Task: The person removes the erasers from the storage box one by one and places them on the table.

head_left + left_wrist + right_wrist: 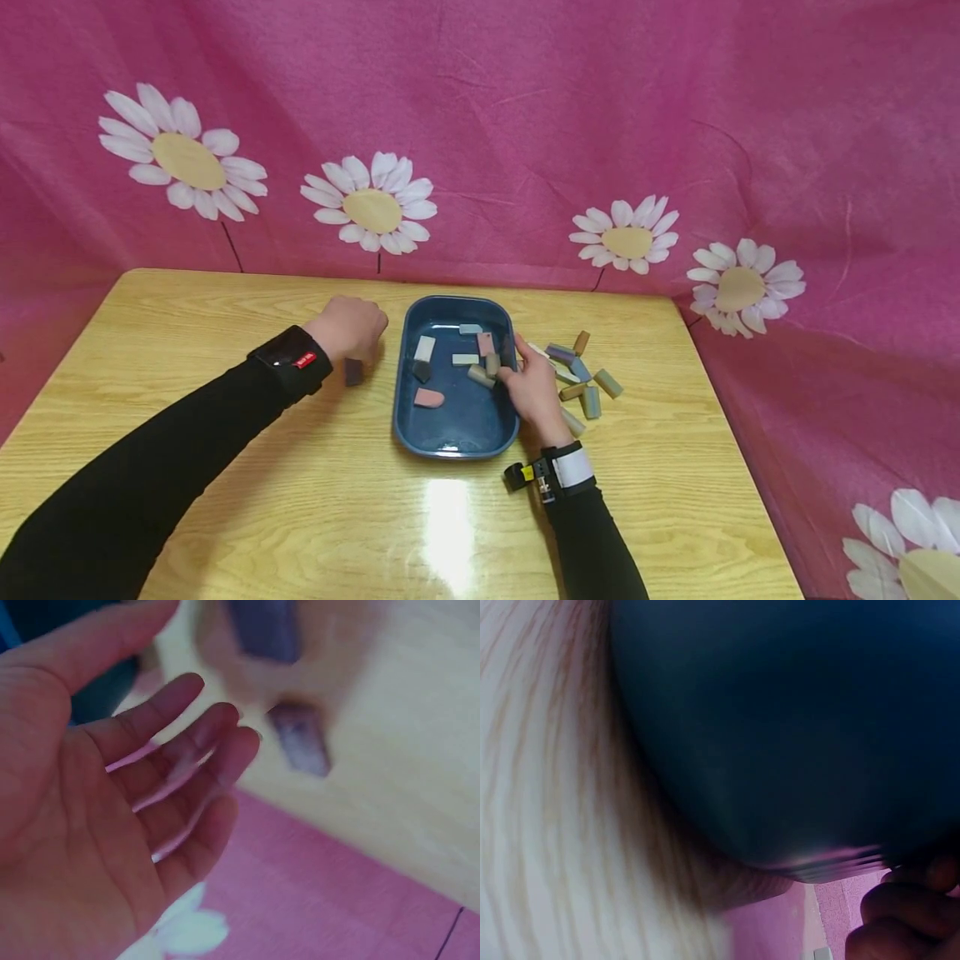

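A deep blue rounded-corner tray point(450, 427) stands on the table and holds several small blocks, among them a pink block point(429, 398), a white block point(424, 348) and a dark block point(422, 371). My right hand point(534, 390) grips the tray's right rim, thumb over the inside and fingers along the outer wall. Left of the tray, my left hand point(351, 327) hovers with loosely bent fingers and an empty palm, plain in the left wrist view. Close by lie two dark blocks, one purplish-grey block point(264, 630) and one brownish block point(301, 739); the head view shows one dark block point(353, 372).
Right of the tray lies a loose heap of several blocks, including an orange-brown block point(581, 342), a purple block point(560, 353) and a grey-green block point(592, 403). A pink flowered cloth point(495, 167) hangs behind the wooden table point(315, 508).
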`<state>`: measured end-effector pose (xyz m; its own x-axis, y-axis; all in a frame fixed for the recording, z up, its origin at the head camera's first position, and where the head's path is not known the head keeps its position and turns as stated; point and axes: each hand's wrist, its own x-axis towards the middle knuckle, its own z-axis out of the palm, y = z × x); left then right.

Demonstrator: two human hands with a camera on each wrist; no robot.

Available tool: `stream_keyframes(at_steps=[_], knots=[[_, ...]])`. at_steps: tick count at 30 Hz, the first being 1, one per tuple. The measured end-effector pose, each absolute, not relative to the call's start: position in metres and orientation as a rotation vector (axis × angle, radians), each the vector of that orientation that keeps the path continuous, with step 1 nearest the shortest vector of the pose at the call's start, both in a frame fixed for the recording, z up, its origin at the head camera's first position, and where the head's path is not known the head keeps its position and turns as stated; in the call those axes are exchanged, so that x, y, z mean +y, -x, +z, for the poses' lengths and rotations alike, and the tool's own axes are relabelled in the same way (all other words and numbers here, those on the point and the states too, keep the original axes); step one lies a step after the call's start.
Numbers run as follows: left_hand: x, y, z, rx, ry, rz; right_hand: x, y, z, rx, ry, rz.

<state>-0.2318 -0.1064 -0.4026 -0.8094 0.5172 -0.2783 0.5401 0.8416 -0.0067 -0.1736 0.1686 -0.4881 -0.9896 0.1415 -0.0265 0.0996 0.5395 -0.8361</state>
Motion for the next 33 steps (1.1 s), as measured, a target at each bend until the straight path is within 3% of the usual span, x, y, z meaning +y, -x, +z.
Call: stream_keyframes(at_steps=[11, 24, 33], knots=[[-0.066, 0.229, -0.378, 2.793, -0.919, 0.0, 0.17, 0.172, -0.488, -2.702, 0.164, 1.429], [-0.012, 0.192, -0.401, 2.565, -1.062, -0.145, 0.17, 0.173, -0.489, -2.707, 0.159, 1.464], [-0.003, 0.186, -0.419, 2.543, -0.992, -0.356, 0.17, 0.175, -0.491, -2.701, 0.174, 1.443]])
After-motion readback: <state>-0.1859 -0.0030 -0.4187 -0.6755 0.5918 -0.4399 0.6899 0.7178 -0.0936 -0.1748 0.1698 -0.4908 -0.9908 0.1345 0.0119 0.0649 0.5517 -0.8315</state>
